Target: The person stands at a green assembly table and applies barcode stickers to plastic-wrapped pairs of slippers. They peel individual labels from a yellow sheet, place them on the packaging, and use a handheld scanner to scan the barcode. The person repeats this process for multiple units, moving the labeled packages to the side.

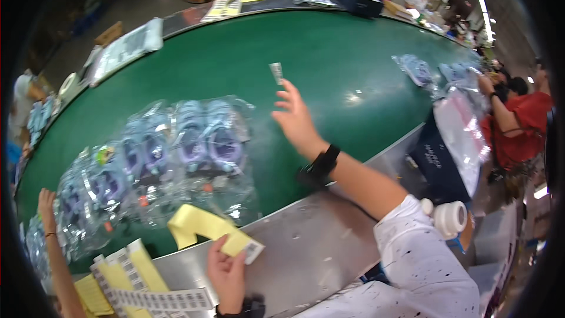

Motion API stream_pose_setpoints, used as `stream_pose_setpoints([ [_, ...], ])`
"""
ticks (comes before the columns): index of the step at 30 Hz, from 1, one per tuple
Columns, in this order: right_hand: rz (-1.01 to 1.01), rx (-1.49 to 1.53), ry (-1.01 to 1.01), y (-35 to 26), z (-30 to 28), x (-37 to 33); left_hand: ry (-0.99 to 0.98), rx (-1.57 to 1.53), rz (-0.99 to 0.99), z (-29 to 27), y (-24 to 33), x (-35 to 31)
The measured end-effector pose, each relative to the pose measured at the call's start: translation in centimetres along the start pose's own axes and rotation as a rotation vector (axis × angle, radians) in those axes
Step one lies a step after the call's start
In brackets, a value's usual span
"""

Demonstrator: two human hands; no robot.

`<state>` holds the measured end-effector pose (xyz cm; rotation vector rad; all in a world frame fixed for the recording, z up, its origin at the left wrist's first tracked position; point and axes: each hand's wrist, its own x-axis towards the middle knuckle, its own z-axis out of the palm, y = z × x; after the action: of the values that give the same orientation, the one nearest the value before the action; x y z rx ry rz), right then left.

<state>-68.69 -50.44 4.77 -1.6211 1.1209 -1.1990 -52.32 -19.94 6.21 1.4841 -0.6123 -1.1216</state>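
Note:
My right hand (299, 119) reaches out over the green conveyor belt (329, 53). A small white printed sticker label (276, 72) is at its index fingertip; the other fingers are slightly curled. Near the belt's metal edge, my left hand (226, 271) pinches a yellow backing strip (206, 228) with a white label at its right end. The strip curls away to the left. Left of my right hand lie clear plastic bags (194, 135) holding light-blue and purple shoe-like items, in a row. Both my wrists wear black bands.
Label sheets (153, 300) lie at the lower left, near another person's arm (56, 253). A dark box (438, 159) and white rolls (450, 219) stand at the right. A person in red (521, 123) works at the far right beside more bagged items (415, 70).

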Motion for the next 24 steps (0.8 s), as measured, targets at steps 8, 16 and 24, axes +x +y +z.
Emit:
stream_pose_setpoints([
  [8, 0.119, -0.111, -0.604, 2.0, 6.0, 11.7, -0.025, -0.011, 0.041, -0.7, -0.4, 0.2],
  [16, 0.25, 0.005, -0.498, 2.9, 6.4, 15.4, -0.065, -0.035, -0.007, 0.0, -0.5, 0.3],
  [24, 0.373, -0.091, -0.315, 2.8, 3.6, 12.7, -0.08, -0.072, -0.008, -0.3, -0.8, 0.5],
])
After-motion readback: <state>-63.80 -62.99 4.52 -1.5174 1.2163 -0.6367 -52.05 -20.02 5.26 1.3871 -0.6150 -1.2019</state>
